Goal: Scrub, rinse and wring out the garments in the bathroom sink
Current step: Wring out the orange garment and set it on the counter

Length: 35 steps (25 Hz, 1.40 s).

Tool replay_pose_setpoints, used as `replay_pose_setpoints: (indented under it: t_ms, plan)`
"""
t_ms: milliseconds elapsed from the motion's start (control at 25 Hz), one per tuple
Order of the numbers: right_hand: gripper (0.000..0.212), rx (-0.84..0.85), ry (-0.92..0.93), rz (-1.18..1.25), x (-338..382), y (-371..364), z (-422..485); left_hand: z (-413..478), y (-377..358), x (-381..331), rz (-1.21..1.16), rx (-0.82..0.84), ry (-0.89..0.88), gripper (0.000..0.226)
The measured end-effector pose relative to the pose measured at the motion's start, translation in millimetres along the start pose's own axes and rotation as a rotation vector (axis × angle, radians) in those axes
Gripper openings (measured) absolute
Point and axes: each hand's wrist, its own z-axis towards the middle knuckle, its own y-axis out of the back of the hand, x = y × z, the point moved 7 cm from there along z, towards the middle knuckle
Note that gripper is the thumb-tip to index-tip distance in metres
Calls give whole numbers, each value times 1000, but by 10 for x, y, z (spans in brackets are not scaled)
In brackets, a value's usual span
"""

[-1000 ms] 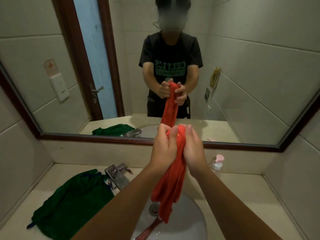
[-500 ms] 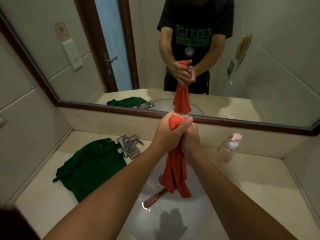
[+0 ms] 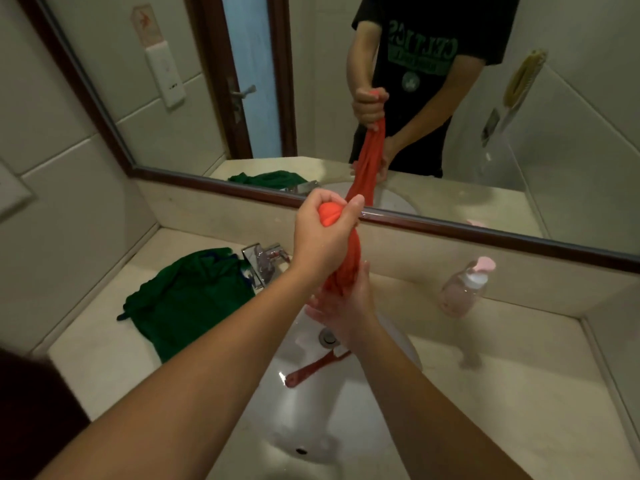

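Above the sink (image 3: 346, 427), the left grip (image 3: 325, 233) is clamped on the top of the red garment (image 3: 348, 259) and the right grip (image 3: 346, 306) round its lower part; twisting them opposite ways should wring it well.

In the mirror (image 3: 485, 234), the reflected black T-shirt (image 3: 433, 88) bears green letters, reversed, reading CELTICS; the smaller line beneath is illegible

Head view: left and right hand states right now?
Left hand: closed, gripping the top of the red garment.
Right hand: closed round the same garment lower down.
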Motion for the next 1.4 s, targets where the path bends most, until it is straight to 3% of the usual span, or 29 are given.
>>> replay_pose_setpoints:
  t_ms: [80,200,240,320,360,520,600,760,840,920,1000,1040,1160,1200,1320,1400]
  plan:
    - [85,52,39,271,-42,-148,208,-78,218,37,-90,63,43,21]
    - [57,-141,104,361,-193,-43,604,-156,666,240,-125,115,82,19]
    - [67,-238,91,346,-340,92,737,-177,819,329,-149,123,91,20]
    - [118,-364,48,283,-686,432,1108,-205,1045,503,-199,176,113,20]
    - [130,-431,45,269,-794,553,1192,-224,1131,587,-234,199,132,19]
    - [88,-638,175,374,-819,769,1004,-291,1349,816,-293,303,190,18]
    - [74,-528,249,263,-725,670,951,-306,1417,894,-192,341,164,17]
    - [67,-159,532,-88,-200,238,665,-227,1433,914,-78,229,107,10]
    - [69,-8,588,-163,71,-5,489,-130,1372,835,-12,204,44,22]
    - [57,92,598,-240,308,-293,211,-41,1248,697,90,223,-28,35]
    - [43,139,637,-336,493,-551,-66,-5,1061,548,75,290,-32,52]
    - [47,147,663,-374,589,-681,-200,19,941,477,43,335,-44,58]
    - [82,152,636,-361,818,-975,-493,60,654,334,13,384,-54,60]
    - [85,132,625,-356,896,-1012,-546,71,590,330,-16,381,-14,61]
    - [75,164,598,-325,1103,-954,-609,83,461,288,-119,257,41,42]
    - [86,180,569,-389,1157,-825,-688,92,383,258,-168,178,61,32]
